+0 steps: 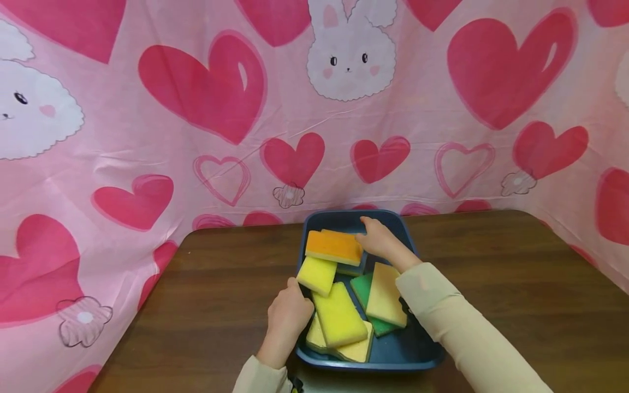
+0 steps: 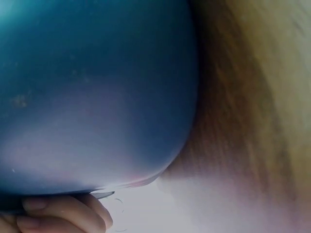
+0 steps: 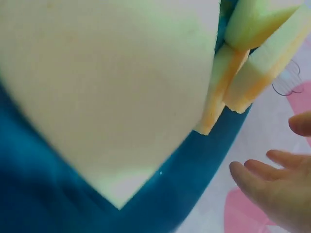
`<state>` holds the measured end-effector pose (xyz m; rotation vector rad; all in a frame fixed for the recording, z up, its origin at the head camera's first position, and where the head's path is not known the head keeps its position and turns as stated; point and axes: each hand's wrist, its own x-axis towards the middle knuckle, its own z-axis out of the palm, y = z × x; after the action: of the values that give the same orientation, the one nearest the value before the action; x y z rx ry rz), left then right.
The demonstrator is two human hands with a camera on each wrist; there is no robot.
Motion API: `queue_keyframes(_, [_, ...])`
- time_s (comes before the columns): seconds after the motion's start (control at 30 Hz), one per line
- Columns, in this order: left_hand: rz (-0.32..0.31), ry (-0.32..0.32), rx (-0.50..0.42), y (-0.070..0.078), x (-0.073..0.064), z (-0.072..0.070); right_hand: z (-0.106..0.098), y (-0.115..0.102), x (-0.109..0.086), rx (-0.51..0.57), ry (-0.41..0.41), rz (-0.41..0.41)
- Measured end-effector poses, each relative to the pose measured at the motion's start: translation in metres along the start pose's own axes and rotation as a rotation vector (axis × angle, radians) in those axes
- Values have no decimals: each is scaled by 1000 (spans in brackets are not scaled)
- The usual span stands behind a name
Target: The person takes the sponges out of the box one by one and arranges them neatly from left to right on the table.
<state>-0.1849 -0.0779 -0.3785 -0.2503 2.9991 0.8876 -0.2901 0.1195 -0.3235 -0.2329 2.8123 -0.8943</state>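
A dark blue plastic bin (image 1: 422, 357) holds several sponges. My left hand (image 1: 290, 311) grips its left rim, and the left wrist view shows curled fingers (image 2: 68, 213) at the rim with the bin's outer wall beside them. Over the back right part of the bin reaches my right hand (image 1: 383, 243), fingers spread and nothing held, close to the orange sponges (image 1: 334, 246). Nearer to me are a small yellow sponge (image 1: 316, 274), a long yellow sponge (image 1: 340, 315) and a tan sponge (image 1: 385, 295) lying over a green one (image 1: 362, 286). The tan sponge fills much of the right wrist view.
The bin stands on a brown wooden table (image 1: 491, 262). Pale yellow sponges (image 1: 357, 349) lie under the long yellow one at the bin's front. Behind the table hangs a pink cloth (image 1: 417, 114) with hearts and rabbits.
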Motion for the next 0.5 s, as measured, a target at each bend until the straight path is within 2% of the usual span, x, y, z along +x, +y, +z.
queue_keyframes(0.27, [-1, 19, -3, 1, -1, 1, 13, 4, 7, 28, -96, -39])
queue_keyframes(0.5, [4, 24, 5, 0, 0, 2, 19, 5, 9, -24, -120, -72])
